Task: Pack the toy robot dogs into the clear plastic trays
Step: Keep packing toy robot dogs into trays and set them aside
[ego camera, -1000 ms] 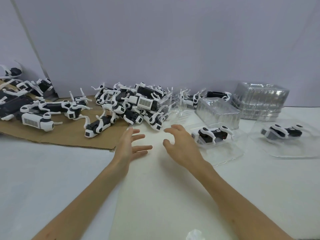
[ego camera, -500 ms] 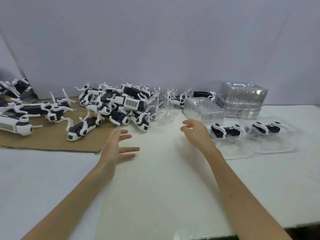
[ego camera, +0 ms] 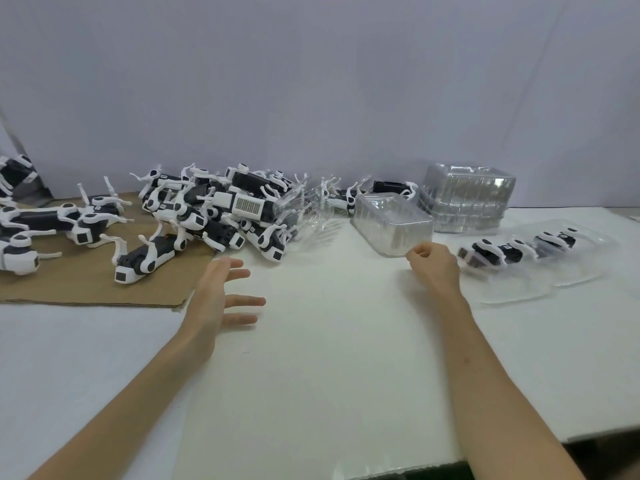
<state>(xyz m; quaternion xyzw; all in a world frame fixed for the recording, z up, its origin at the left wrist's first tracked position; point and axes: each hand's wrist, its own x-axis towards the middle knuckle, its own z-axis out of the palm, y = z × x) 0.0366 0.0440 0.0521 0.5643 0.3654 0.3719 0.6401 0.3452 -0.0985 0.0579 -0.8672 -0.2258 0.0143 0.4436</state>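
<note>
A heap of black-and-white toy robot dogs [ego camera: 221,209] lies at the back left, partly on brown cardboard [ego camera: 69,285]. One dog [ego camera: 145,259] lies apart at the heap's near side. My left hand [ego camera: 221,296] hovers open, fingers spread, just right of the cardboard. My right hand [ego camera: 433,268] has thumb and forefinger pinched at the near corner of an upturned clear tray [ego camera: 391,223]. To the right, two dogs [ego camera: 491,252] [ego camera: 554,240] lie seated in flat clear trays [ego camera: 540,287].
A stack of clear trays [ego camera: 467,195] stands at the back right against the grey wall. Loose clear plastic [ego camera: 311,216] lies between the heap and the upturned tray. More dogs [ego camera: 20,237] line the far left. The white table's edge [ego camera: 519,441] runs near right.
My right hand has reached forward and right from the table's middle to the upturned tray's corner and closed its fingers. The left hand stayed open, drifting slightly.
</note>
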